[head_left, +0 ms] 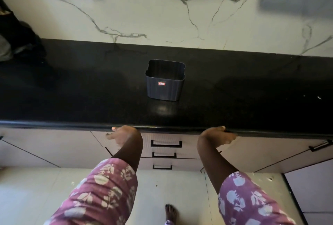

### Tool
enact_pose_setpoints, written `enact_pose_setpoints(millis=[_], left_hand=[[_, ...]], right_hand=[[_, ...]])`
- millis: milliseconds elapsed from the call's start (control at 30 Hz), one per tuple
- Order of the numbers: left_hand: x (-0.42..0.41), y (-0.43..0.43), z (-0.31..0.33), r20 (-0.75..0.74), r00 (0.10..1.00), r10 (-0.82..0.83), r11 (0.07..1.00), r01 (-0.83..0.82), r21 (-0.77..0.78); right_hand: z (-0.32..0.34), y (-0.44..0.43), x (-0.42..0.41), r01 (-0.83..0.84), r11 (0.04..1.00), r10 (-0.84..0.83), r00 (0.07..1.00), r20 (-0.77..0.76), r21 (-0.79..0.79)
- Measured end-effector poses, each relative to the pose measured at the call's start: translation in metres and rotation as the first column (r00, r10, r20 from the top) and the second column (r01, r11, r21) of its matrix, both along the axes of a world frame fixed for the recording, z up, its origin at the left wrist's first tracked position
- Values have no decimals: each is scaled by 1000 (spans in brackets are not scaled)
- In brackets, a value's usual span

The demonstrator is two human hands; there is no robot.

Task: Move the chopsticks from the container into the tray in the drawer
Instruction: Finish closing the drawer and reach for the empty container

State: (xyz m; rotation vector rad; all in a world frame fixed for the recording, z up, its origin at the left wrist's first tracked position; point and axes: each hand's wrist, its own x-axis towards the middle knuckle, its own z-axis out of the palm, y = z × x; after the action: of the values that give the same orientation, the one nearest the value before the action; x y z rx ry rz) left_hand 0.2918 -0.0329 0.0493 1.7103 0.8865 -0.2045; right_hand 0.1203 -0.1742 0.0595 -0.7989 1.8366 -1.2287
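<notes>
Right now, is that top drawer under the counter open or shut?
Shut. The top drawer sits flush with the fronts below, and both hands rest flat beside it.

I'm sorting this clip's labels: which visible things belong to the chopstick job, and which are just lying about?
Job:
- container, looks empty, on the counter
- top drawer, closed
- left hand and right hand at the counter edge

Lying about:
- dark items at far left, too blurred to identify
- lower drawers
</notes>
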Motion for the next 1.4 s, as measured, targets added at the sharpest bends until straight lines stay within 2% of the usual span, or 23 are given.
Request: enact_pose_setpoints(millis=[67, 133, 267, 367, 500, 633, 733, 1200, 1300, 1400], left_hand=[[8, -8, 14, 71, 997, -19, 989, 8, 144], [17, -20, 24, 187, 973, -132, 964, 82, 252], [37, -51, 44, 360, 861, -360, 933, 341, 117], [45, -76, 59, 427, 731, -532, 818, 574, 35], [51, -98, 75, 357, 742, -568, 742, 649, -168], [51, -110, 77, 338, 748, -572, 614, 663, -428], [48, -115, 75, 357, 750, -556, 585, 659, -474], [36, -139, 64, 380, 750, -541, 641, 661, -390], [34, -138, 66, 389, 744, -544, 686, 661, -305], [39, -137, 76, 403, 733, -548, 757, 639, -134]], right_hand=[[3, -4, 10, -203, 970, 176, 966, -188, -135], [11, -8, 25, -378, 905, 340, 918, -202, -197], [37, -14, 60, -694, 696, 663, 719, -208, -182], [52, -19, 80, -798, 579, 778, 602, -180, -165], [61, -27, 98, -832, 539, 827, 552, -107, -130], [63, -33, 111, -815, 566, 816, 575, -54, -128], [63, -40, 117, -811, 574, 808, 584, -78, -113], [65, -71, 124, -809, 580, 795, 587, -156, -89], [66, -70, 125, -818, 571, 800, 574, -172, -72], [74, -68, 123, -832, 551, 804, 551, -222, -69]])
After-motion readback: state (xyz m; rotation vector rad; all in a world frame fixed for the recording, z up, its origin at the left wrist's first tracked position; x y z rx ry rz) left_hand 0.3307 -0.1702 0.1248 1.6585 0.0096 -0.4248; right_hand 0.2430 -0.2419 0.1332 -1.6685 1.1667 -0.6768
